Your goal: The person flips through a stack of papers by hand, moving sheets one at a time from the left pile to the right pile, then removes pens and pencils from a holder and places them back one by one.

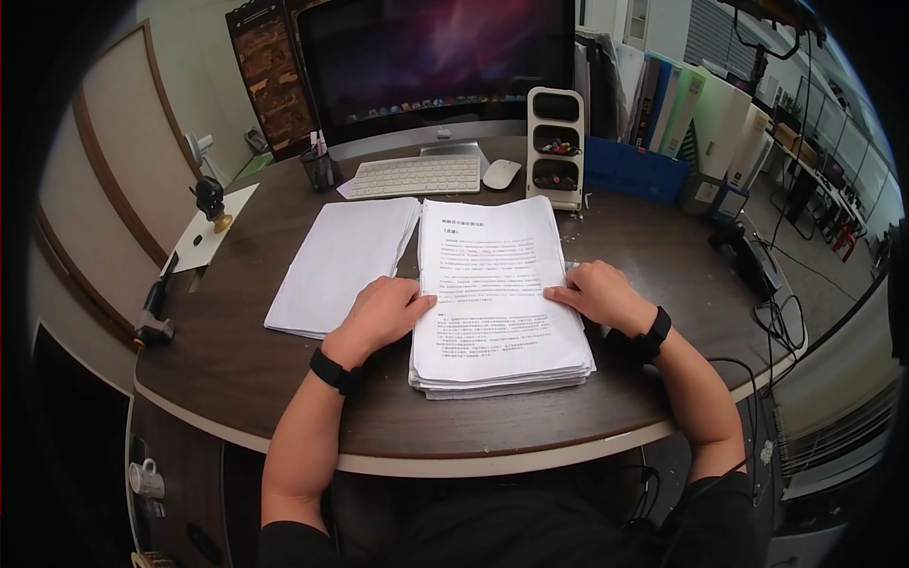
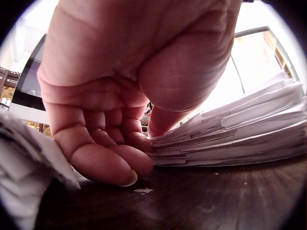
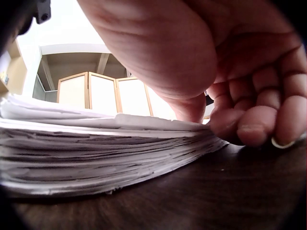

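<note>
A thick stack of printed paper [image 1: 488, 284] lies on the desk before me, its top sheet covered in lines of text. My left hand [image 1: 381, 310] grips its left edge, with the thumb over the top sheet. In the left wrist view the curled fingers [image 2: 103, 163] sit low against the layered sheets [image 2: 230, 139]. On the opposite edge my right hand [image 1: 606, 295] holds the stack the same way, thumb on top. The right wrist view shows its bent fingers [image 3: 256, 125] beside the uneven page edges [image 3: 96, 153]. A second, blank-topped pile of paper [image 1: 346, 260] lies just left of the stack.
Behind the paper are a keyboard [image 1: 415, 177], a mouse [image 1: 502, 174] and a monitor [image 1: 440, 57]. An upright organizer [image 1: 556, 147] stands beside binders [image 1: 663, 104]. A black telephone [image 1: 748, 260] and cables are at right; a dark-handled tool [image 1: 153, 317] lies at the left edge.
</note>
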`<state>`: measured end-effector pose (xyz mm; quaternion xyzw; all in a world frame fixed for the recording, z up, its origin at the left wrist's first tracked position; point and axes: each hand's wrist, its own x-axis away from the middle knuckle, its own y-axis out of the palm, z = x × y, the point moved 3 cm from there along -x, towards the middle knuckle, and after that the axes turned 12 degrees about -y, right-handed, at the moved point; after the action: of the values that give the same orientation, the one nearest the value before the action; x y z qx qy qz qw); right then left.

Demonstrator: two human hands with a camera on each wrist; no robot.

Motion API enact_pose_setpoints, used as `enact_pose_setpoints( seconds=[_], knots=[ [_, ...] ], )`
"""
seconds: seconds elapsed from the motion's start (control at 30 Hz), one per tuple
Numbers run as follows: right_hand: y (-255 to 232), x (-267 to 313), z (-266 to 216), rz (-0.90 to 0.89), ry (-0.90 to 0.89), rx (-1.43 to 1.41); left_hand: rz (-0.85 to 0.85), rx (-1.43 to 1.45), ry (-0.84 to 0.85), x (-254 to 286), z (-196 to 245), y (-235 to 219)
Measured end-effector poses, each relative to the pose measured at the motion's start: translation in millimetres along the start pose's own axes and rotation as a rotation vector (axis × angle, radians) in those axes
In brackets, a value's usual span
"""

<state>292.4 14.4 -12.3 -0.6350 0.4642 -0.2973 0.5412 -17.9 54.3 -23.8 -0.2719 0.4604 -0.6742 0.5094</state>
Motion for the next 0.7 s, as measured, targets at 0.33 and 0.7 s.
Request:
enact_pose_setpoints(
  seconds=[0.33,0.7],
  knots=[
    [0.8,0.3,0.2,0.006,-0.009,0.008,-0.009,-0.021,-0.008,0.8,1.8,-1.3],
    [1.0,0.4,0.2,0.006,-0.020,0.011,-0.006,-0.016,-0.012,0.9,1.4,-1.2]
  ],
)
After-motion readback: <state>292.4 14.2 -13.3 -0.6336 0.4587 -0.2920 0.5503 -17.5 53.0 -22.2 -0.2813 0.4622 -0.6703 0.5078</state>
